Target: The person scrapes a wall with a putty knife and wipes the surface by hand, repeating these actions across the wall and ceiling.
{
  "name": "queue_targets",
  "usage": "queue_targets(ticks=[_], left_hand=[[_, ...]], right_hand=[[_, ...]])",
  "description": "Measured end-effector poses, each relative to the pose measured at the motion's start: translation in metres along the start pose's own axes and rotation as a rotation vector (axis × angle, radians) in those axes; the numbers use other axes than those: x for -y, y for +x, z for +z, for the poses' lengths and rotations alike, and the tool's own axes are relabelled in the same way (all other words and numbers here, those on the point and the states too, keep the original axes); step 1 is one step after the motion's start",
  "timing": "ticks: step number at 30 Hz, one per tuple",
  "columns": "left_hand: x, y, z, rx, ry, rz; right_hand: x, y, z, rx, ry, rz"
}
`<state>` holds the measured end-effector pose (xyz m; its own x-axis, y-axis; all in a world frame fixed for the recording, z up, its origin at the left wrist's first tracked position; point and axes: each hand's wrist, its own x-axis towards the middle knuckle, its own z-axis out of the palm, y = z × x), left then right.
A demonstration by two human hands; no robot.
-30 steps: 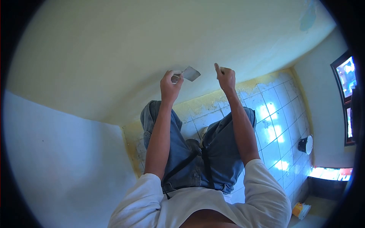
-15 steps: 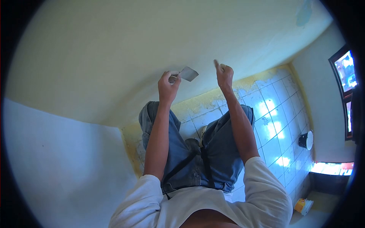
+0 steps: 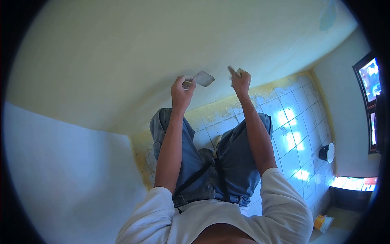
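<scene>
My left hand [image 3: 182,94] is closed around a putty knife [image 3: 204,79], its flat grey, squarish blade pointing right toward my other hand. The blade is close in front of the pale yellow wall [image 3: 134,53]. To the right, my right hand [image 3: 242,82] is closed too, with a narrow, brownish thin tool [image 3: 230,70] jutting up and left from it, seen nearly edge-on. A gap separates this tool from the putty knife blade. Pale smears show on the fingers of both hands.
My bent knees [image 3: 260,126] are below my hands, over a tiled floor [image 3: 290,134] with stained yellowish edges. A black-and-white bucket [image 3: 326,153] stands at the right, with a yellow-and-white container [image 3: 323,223] lower down. A white side wall [image 3: 61,162] meets the corner at left.
My left hand and the putty knife have shifted slightly right, and the blade has turned a little. My right hand has moved slightly right and down, its tool tilting more to the left.
</scene>
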<state>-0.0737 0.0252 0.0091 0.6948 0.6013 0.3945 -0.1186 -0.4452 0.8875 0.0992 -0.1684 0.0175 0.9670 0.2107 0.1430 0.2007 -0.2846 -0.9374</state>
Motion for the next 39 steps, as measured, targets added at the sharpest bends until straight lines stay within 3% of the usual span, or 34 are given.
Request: queue_targets(ticks=[2,5,11,14,17,20,22,24,26,33,39], left_hand=[[-0.002,0.0,0.0,0.002,-0.014,-0.01],[0.002,0.001,0.0,-0.003,0.004,0.013],[0.0,0.0,-0.001,-0.016,-0.004,0.017],[0.001,-0.002,0.0,-0.041,-0.095,0.002],[0.0,-0.003,0.0,-0.078,-0.159,-0.04],[-0.001,-0.004,-0.001,-0.083,-0.086,0.002],[-0.004,-0.004,-0.003,-0.035,-0.044,-0.027],[-0.005,-0.002,-0.003,-0.003,-0.009,-0.036],[-0.004,-0.002,-0.002,0.013,0.022,-0.021],[-0.001,-0.003,0.002,0.03,0.09,-0.005],[-0.003,-0.005,0.005,0.041,0.094,0.012]], right_hand=[[-0.016,0.01,-0.001,-0.103,-0.193,-0.081],[-0.017,0.01,0.0,-0.096,-0.145,0.013],[-0.046,0.013,0.02,0.025,0.143,-0.148],[-0.02,-0.003,0.019,0.13,0.079,-0.161],[-0.006,-0.009,0.017,0.013,0.003,-0.288],[0.027,-0.025,0.001,0.169,-0.005,-0.229],[0.021,-0.028,0.005,0.17,-0.114,-0.5],[0.02,-0.031,0.008,0.179,-0.202,-0.638],[0.04,-0.042,0.011,0.195,-0.267,-0.642],[0.035,-0.032,0.003,0.39,-0.224,-0.288],[0.024,-0.044,0.016,0.245,-0.267,-0.708]])
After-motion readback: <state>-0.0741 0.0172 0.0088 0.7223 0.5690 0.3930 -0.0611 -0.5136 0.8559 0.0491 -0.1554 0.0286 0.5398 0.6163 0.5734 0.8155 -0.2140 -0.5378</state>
